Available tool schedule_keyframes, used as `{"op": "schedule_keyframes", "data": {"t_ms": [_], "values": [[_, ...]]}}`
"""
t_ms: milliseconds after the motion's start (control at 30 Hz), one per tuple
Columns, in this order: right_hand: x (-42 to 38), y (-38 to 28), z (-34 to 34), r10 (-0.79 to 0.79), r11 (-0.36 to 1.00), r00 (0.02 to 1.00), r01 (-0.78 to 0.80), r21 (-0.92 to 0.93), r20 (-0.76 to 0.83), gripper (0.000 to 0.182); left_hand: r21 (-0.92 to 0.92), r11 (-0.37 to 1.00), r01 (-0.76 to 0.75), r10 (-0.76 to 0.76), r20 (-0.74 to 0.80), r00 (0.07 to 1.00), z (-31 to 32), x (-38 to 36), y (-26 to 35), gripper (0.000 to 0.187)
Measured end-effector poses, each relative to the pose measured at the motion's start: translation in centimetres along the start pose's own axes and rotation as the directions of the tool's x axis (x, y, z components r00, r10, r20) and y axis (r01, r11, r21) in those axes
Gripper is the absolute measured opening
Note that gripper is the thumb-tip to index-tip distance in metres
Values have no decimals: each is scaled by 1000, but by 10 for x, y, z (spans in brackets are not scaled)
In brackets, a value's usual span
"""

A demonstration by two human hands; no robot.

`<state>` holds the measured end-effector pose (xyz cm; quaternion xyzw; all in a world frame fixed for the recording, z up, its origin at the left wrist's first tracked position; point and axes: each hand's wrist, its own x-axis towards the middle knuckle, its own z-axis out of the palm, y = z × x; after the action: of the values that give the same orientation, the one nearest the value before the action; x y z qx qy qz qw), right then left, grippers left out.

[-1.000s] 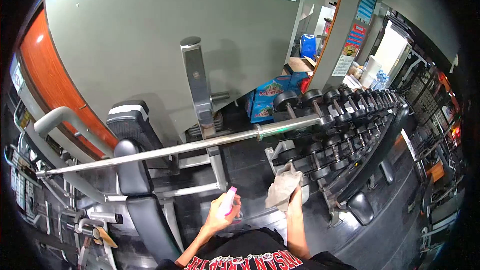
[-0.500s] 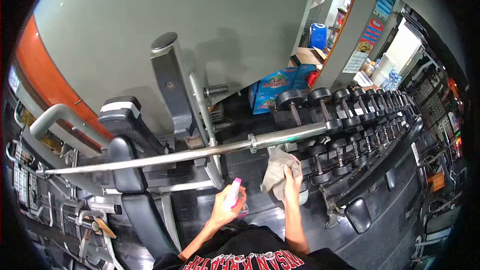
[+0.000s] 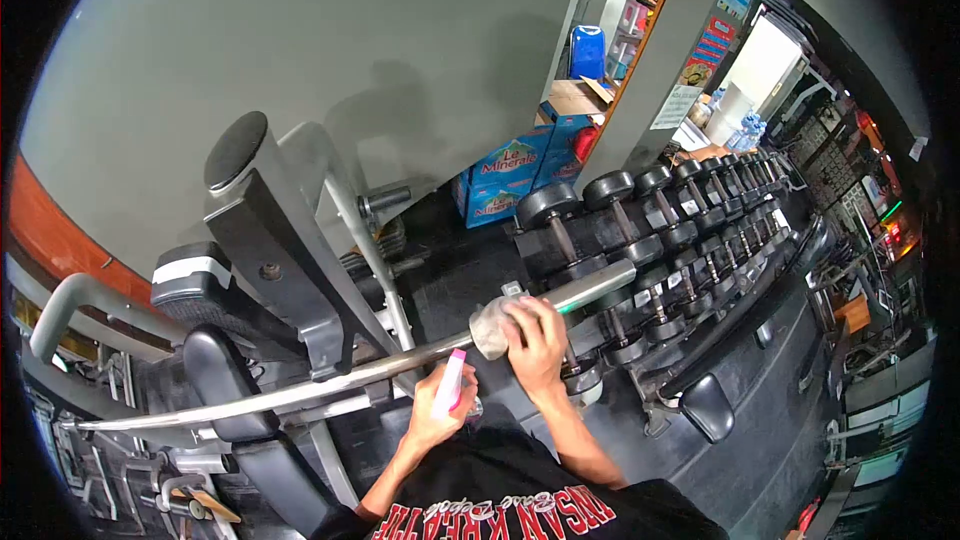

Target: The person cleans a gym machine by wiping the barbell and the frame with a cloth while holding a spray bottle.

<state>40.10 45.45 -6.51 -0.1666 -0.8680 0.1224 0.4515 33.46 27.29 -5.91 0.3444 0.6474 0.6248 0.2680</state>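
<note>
A long chrome barbell (image 3: 330, 382) lies across the bench frame, its thick end sleeve pointing right. My right hand (image 3: 538, 345) presses a crumpled grey-beige cloth (image 3: 489, 328) onto the bar by the collar, fingers curled over it. Just below the bar, my left hand (image 3: 436, 412) is wrapped round a spray bottle with a white and pink trigger head (image 3: 449, 385); most of the bottle's body is hidden by the hand. Under the bar on the left is a black padded bench (image 3: 232, 385).
Right of the bar's end, a two-tier rack holds several black dumbbells (image 3: 612, 202). A dark upright post (image 3: 275, 250) rises behind the bar. Blue water cartons (image 3: 508, 165) stand by the wall. A small black seat pad (image 3: 708, 408) is at the lower right.
My right hand has brought the cloth from below the bar up and left onto it. My left hand still holds the spray bottle, and the view has shifted.
</note>
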Motion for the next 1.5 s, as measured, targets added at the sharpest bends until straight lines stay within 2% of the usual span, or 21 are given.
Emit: {"op": "schedule_keyframes", "data": {"t_ms": [67, 133, 167, 233, 333, 367, 433, 533, 633, 667, 733, 800, 867, 967, 1133, 1200, 1400, 1467, 1500], "values": [[-2, -9, -5, 18, 999, 988, -10, -51, 154, 47, 98, 990, -98, 99, -13, 995, -1, 8, 2, 16], [7, -21, -14, 75, 991, 967, -45, -125, 244, 52, 78, 992, -95, 96, -9, 995, -2, 10, 1, 15], [8, -17, -14, 83, 990, 967, -52, -132, 242, 52, 54, 993, -103, 103, -7, 995, -2, 10, -1, 17], [8, -6, -14, 40, 999, 964, -46, 16, 262, 55, 4, 993, -116, 116, -6, 993, -1, 12, -4, 23], [5, 1, -18, 3, 1000, 958, 3, -22, 286, 56, 62, 990, -123, 120, 45, 992, -1, 16, -6, 22], [7, 0, -18, -32, 999, 978, 32, 1, 206, 54, 62, 990, -123, 120, 51, 991, -1, 17, -6, 22], [6, 6, -19, -22, 999, 984, 15, 41, 177, 52, -50, 993, -104, 105, 18, 994, 3, 18, -7, 22], [6, 17, -19, -19, 997, 998, 14, 72, 60, 48, -9, 995, -99, 99, 34, 994, 2, 20, -8, 21], [5, 33, -24, 84, 996, 996, -83, 40, -31, 46, -75, 996, -55, 56, 6, 998, 4, 19, -7, 20], [5, 34, -25, 83, 996, 996, -82, 42, -29, 46, -75, 996, -54, 54, 3, 999, 5, 19, -8, 20], [11, 28, -30, 33, 993, 992, -19, -114, 125, 40, -113, 992, -47, 45, -23, 999, 8, 21, -10, 21], [14, 7, -33, 108, 994, 961, -96, -60, 253, 48, -100, 995, -23, 21, -18, 1000, 11, 22, -9, 22], [11, -3, -31, 134, 988, 937, -99, -123, 321, 53, -88, 996, -1, 0, -17, 1000, 13, 24, -7, 22], [-1, 8, -23, 131, 980, 929, -69, -187, 346, 55, -22, 1000, 9, -10, -4, 1000, 15, 26, -4, 23], [7, -1, -29, 197, 968, 927, -132, -212, 319, 58, -68, 998, 10, -13, -36, 999, 21, 29, -1, 23], [6, -1, -30, 226, 970, 909, -176, -168, 351, 59, -61, 998, 3, -6, -47, 999, 25, 29, -5, 24], [1, 24, -23, 58, 998, 961, -54, -22, 269, 60, -44, 998, 43, -49, -146, 988, 35, 31, -11, 28], [4, 42, -29, 61, 997, 975, -69, 28, 214, 58, 60, 997, -38, 49, -180, 983, 36, 35, -9, 29], [8, 52, -39, 123, 992, 968, -123, -14, 218, 59, 86, 995, -52, 67, -180, 981, 36, 35, -9, 30]]}}
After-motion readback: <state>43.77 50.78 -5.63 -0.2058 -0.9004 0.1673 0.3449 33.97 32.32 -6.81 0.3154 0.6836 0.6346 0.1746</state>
